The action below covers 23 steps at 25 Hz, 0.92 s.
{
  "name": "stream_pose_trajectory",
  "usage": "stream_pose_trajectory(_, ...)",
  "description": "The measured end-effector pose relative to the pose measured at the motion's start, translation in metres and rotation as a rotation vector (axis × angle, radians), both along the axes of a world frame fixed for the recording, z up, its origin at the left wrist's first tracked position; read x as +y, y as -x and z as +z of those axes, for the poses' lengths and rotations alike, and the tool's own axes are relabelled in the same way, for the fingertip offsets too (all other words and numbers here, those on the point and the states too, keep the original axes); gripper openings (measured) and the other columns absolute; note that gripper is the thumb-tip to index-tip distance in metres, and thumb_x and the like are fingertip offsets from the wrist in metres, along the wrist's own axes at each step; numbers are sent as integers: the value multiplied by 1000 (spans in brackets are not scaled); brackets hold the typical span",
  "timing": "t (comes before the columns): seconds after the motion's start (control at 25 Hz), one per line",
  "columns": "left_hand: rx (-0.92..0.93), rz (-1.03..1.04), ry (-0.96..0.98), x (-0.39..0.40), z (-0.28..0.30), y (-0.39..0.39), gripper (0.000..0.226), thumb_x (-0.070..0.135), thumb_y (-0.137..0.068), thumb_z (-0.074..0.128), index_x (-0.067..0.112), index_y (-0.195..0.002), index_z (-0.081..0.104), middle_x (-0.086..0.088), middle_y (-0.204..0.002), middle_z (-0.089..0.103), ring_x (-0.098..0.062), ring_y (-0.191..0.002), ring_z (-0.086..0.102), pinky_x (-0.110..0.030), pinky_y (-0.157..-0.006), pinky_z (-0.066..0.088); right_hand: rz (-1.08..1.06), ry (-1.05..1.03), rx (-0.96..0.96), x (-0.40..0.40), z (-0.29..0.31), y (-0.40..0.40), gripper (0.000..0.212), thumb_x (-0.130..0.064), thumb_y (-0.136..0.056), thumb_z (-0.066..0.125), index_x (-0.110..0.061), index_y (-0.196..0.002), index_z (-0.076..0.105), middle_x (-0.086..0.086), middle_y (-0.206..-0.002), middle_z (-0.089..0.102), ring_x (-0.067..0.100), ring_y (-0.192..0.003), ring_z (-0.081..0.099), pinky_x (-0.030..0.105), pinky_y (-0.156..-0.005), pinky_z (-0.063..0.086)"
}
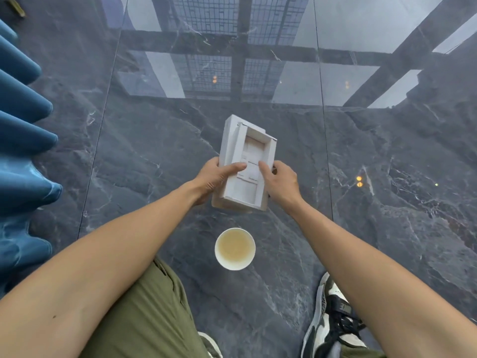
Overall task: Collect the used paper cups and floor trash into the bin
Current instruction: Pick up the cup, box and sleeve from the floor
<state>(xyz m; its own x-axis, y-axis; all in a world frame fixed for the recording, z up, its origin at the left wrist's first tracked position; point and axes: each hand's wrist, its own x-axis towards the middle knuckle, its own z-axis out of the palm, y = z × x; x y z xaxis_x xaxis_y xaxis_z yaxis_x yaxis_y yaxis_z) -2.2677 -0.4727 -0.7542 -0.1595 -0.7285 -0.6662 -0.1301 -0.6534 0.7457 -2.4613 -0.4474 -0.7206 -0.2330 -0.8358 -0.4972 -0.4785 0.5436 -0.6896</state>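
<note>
I hold a white cardboard box (246,161) with an open paper insert above the dark marble floor, in the middle of the view. My left hand (215,178) grips its left side with the thumb on top. My right hand (280,183) grips its right side, thumb also on top. Below the box, a white paper cup (235,248) stands upright on the floor, with a stained beige inside. No bin is in sight.
Blue padded upholstery (23,151) runs along the left edge. My olive trouser leg (147,319) and a black-and-white sneaker (333,316) are at the bottom. The glossy floor (387,189) reflects a window grid at the top.
</note>
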Motion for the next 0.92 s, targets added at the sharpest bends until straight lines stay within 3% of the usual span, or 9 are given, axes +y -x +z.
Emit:
stream_pose_trajectory(0.12,-44,104,9,11,10,-27,92,52,-59,92,8,-133,59,-7,-120,76,-25,-108,75,-34,-84,60,-84,-24,-166,25,-1,5,34,-28,-100,49,-14,-128,63,2,-94,67,20,-77,69,46,-73,64)
stream_pose_trajectory(0.24,-70,175,-30,25,14,-49,75,40,-74,91,7,-131,57,-8,-118,74,-25,-104,73,-31,-74,56,81,-141,-76,80,-11,19,73,-16,-86,58,-31,-154,36,2,-123,58,22,-105,64,43,-86,60)
stream_pose_trajectory(0.4,-75,200,-89,41,16,-49,44,28,-85,85,13,-117,60,-6,-110,73,-19,-93,71,-26,-66,53,378,-254,-4,145,-20,11,111,-40,-73,79,-33,-161,11,1,-163,28,21,-142,44,46,-111,48)
stream_pose_trajectory(0.48,-81,191,-92,42,14,-47,52,32,-83,86,12,-122,59,-6,-113,72,-19,-95,70,-28,-67,53,482,-294,9,163,-23,2,122,-49,-67,83,-26,-162,10,0,-168,20,20,-150,34,45,-120,38)
stream_pose_trajectory(0.56,-78,180,-103,42,9,-43,67,35,-80,88,8,-132,55,-8,-118,72,-23,-102,71,-31,-71,54,476,-246,-34,170,-22,-10,113,-48,-63,87,-37,-156,24,-8,-159,33,15,-146,38,42,-118,41)
stream_pose_trajectory(0.64,-79,188,-116,43,3,-37,67,33,-81,88,7,-133,54,-7,-116,72,-22,-100,71,-30,-70,54,407,-106,-130,169,-18,-23,84,-33,-67,90,-59,-132,45,-24,-133,52,2,-127,53,31,-107,49)
stream_pose_trajectory(0.72,-80,174,-127,45,0,-32,67,32,-81,88,7,-133,54,-7,-117,72,-20,-98,71,-28,-69,54,334,2,-235,163,-18,-34,64,-15,-74,90,-58,-111,60,-21,-112,65,-7,-107,63,18,-89,51)
stream_pose_trajectory(0.84,-89,201,-111,41,-3,-22,71,33,-79,90,8,-134,53,-7,-121,71,-21,-104,71,-28,-71,54,176,-76,-271,156,-20,-36,72,-26,-77,89,-78,-101,47,-21,-116,59,-15,-101,59,13,-81,46)
stream_pose_trajectory(0.92,-129,256,-74,35,1,-15,72,34,-77,91,9,-132,52,-5,-121,70,-21,-106,69,-29,-73,54,71,-107,-272,154,-27,-26,71,-32,-74,89,-74,-111,45,-21,-123,62,-8,-109,60,21,-89,50)
